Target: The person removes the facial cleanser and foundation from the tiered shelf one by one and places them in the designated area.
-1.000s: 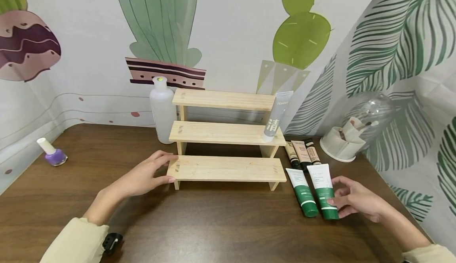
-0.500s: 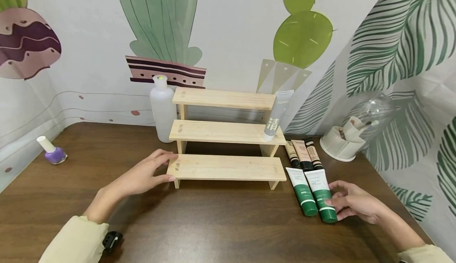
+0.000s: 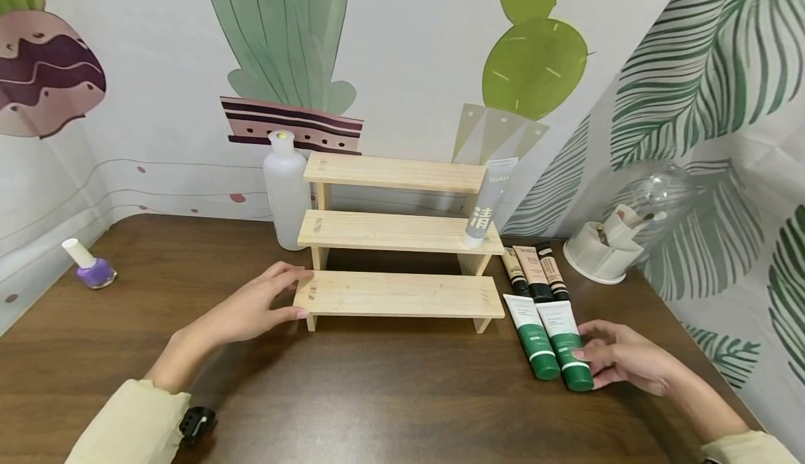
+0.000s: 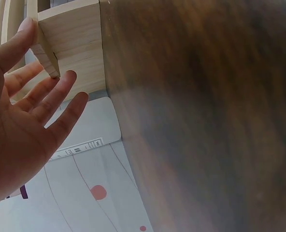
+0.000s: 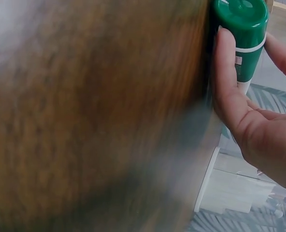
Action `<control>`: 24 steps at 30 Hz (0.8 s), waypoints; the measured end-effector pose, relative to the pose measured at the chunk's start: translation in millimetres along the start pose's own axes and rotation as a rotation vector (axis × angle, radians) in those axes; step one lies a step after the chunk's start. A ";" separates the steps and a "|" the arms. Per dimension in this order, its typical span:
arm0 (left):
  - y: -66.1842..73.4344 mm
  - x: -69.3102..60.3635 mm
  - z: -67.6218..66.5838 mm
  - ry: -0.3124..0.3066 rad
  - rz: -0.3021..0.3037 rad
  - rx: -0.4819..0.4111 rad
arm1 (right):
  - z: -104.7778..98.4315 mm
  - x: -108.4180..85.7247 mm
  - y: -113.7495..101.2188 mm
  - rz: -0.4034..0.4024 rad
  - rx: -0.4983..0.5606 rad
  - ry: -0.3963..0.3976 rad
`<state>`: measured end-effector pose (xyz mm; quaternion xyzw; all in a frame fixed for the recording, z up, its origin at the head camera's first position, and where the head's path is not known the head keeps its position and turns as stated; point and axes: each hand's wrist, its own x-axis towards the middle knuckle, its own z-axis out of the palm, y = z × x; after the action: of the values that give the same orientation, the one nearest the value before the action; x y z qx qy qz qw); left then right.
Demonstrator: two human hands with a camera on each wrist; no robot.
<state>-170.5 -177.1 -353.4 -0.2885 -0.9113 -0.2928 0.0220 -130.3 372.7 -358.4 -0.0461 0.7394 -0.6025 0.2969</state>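
A three-step wooden display rack (image 3: pixel 402 293) stands mid-table. At the left end of its lowest step, my left hand (image 3: pixel 254 307) touches the board with thumb and fingertips; the left wrist view shows its fingers (image 4: pixel 49 104) spread and fairly straight. My right hand (image 3: pixel 629 359) holds a green-and-white squeeze tube (image 3: pixel 566 342) between thumb and fingers, the tube lying on the table. The right wrist view shows this tube's green cap (image 5: pixel 242 19) close to the hand. A similar green-and-white tube (image 3: pixel 531 335) lies to its left. A grey tube (image 3: pixel 490 202) stands upright on the middle step's right end.
Behind the green tubes lie three small cosmetic tubes (image 3: pixel 533 272). A white holder (image 3: pixel 604 251) with a clear dome stands at the back right. A translucent bottle (image 3: pixel 287 191) is left of the rack; purple nail polish (image 3: pixel 94 268) stands far left on the brown table (image 3: pixel 377 394).
The right hand has brought its tube slightly down and left, so it lies closer alongside the other green-and-white tube. The left hand has stayed at the rack.
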 end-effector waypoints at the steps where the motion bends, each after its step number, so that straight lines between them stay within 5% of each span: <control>1: -0.1 0.0 0.0 -0.001 -0.002 -0.002 | -0.5 -0.3 0.2 0.002 0.006 -0.001; 24: 1.8 0.1 -0.9 0.001 0.016 0.011 | -10.1 -11.2 1.0 -0.056 -0.010 -0.008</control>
<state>-169.7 -176.3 -351.7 -0.2954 -0.9106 -0.2877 0.0265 -125.8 386.5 -354.0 -0.0707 0.7397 -0.6067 0.2824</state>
